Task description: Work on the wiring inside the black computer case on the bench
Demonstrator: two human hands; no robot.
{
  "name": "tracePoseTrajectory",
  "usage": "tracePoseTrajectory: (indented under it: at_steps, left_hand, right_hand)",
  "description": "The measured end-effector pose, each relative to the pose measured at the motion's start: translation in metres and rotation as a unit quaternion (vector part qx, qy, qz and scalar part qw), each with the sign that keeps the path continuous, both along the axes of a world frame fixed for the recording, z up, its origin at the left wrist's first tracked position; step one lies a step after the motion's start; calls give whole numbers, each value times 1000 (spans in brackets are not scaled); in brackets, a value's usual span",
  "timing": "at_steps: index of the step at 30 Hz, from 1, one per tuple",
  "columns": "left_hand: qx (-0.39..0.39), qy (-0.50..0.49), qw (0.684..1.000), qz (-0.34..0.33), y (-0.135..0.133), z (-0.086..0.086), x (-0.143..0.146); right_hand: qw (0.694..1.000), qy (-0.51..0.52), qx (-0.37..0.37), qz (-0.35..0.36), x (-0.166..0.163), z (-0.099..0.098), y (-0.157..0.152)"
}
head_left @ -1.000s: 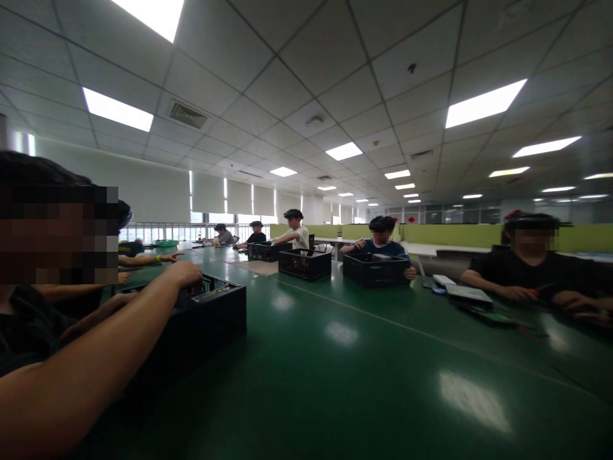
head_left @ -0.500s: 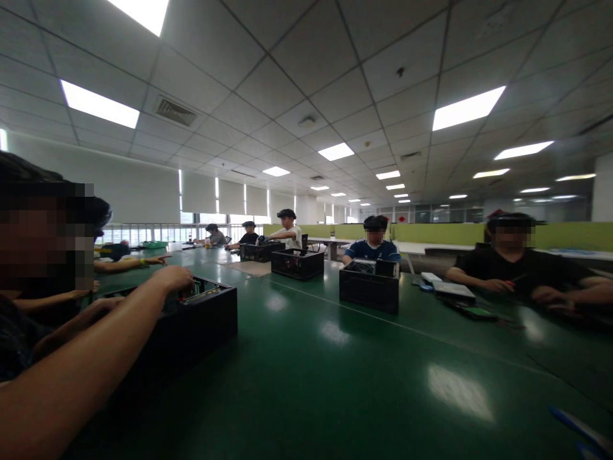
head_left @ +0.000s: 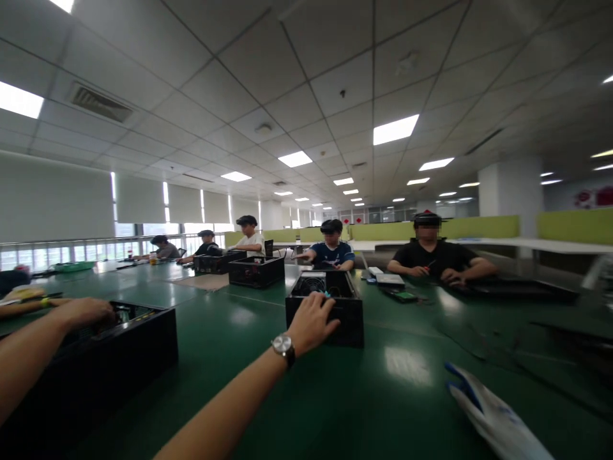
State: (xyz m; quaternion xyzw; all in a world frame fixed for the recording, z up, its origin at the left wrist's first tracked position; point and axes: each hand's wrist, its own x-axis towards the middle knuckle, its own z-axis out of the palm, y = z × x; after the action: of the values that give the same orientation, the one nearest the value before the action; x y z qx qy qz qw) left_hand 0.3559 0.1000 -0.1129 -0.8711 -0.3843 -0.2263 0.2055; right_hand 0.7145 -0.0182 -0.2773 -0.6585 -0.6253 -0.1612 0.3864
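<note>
My left hand [head_left: 312,324], bare and with a watch [head_left: 283,347] on the wrist, reaches forward over the table. Its fingers are apart, the thumb to the right. In the picture it overlaps the near side of a black computer case [head_left: 352,326] with a fan inside. I cannot tell whether it touches the case. A small teal thing [head_left: 328,294] shows at the fingertips; its kind is unclear. At the lower right is a white work glove [head_left: 500,415] with blue fingers, cut off by the frame. Whether my right hand is inside it, I cannot tell.
A co-worker's hand [head_left: 89,313] works in another black case [head_left: 143,335] on my left. More cases [head_left: 256,273] stand farther along the green table [head_left: 230,364]. A co-worker at the right handles a small tool near a black panel [head_left: 522,289]. Thin cables [head_left: 467,342] lie there.
The view has turned to the right. My left hand has come into view, stretched forward. More of the glove shows. The neighbour's hand stays in the case at the left.
</note>
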Motion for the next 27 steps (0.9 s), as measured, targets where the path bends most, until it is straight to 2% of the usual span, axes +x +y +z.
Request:
tracePoseTrajectory:
  at_steps: [3,6,10,15,18,20,23,25,27]
  left_hand:
    - [-43,-13,998,51,63,23,21]
    - [-112,-15,989,94,94,27,33]
    - [-164,-16,976,145,104,16,38]
    - [-171,7,970,173,93,21,39]
    - [-165,12,970,179,65,28,43]
    - [-159,11,971,178,32,29,43]
    - [-156,13,975,160,-40,20,27]
    - [-172,32,976,130,-98,13,2]
    - [-226,99,966,73,-159,15,-31]
  right_hand:
    - [995,-81,-21,53,25,-10,14]
    - [987,-149,-27,49,35,-21,22]
    - [979,-198,-49,29,34,-27,32]
    - [991,-136,-13,7,44,-30,49]
    - [996,-83,11,-16,50,-29,55]
    - [997,-67,21,-19,51,-24,53]
    - [998,-67,8,-6,52,-15,44]
    - [998,-56,-8,-2,52,-11,39]
    - [998,-54,-11,2,50,-10,36]
